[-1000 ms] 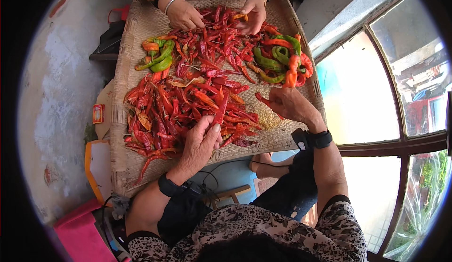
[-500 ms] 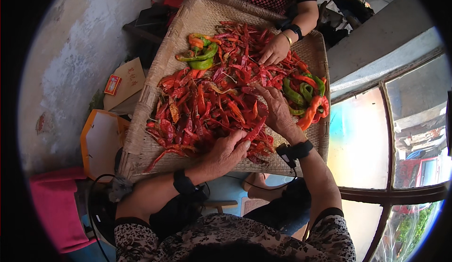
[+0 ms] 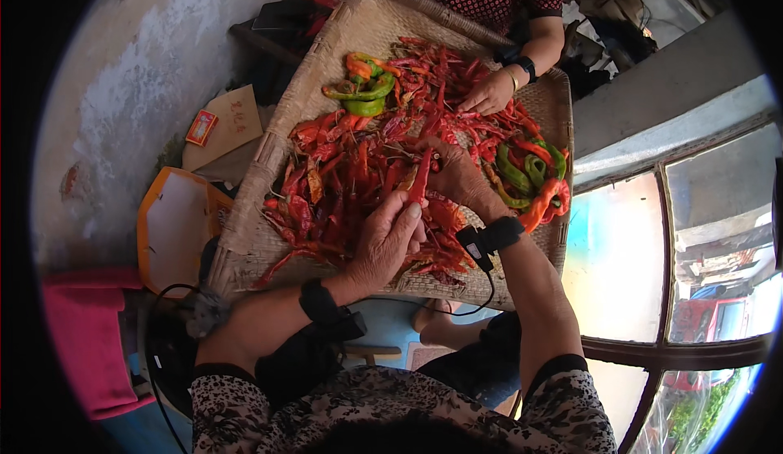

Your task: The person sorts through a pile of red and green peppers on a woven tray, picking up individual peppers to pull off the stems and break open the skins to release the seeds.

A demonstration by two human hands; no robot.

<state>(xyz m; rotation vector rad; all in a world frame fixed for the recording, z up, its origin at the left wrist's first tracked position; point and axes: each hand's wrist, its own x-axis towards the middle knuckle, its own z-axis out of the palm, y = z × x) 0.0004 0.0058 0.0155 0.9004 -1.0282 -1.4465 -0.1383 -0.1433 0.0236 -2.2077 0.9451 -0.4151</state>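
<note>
From the head view, the left hand [image 3: 387, 238] and right hand [image 3: 457, 178] meet over the near middle of a woven tray [image 3: 359, 34] heaped with chillies. Between them stands one long red chilli [image 3: 421, 178]: its long axis runs nearly up the picture, tilted a little to the right, the upper end pointing away from the person and the lower end coming down to the left fingertips [image 3: 412, 209]. The left fingers are pinched together on that lower end; the right hand lies curled beside and partly over the upper part, and whether it grips the chilli cannot be told. The rest of the red chillies [image 3: 342, 177] lie in all directions across the tray, with green chillies [image 3: 363, 95] at the far left and more of them [image 3: 522, 172] at the right edge. Across the tray another person's hand [image 3: 488, 93] rests on the heap. An orange-rimmed board [image 3: 175, 225] lies left of the tray.
</note>
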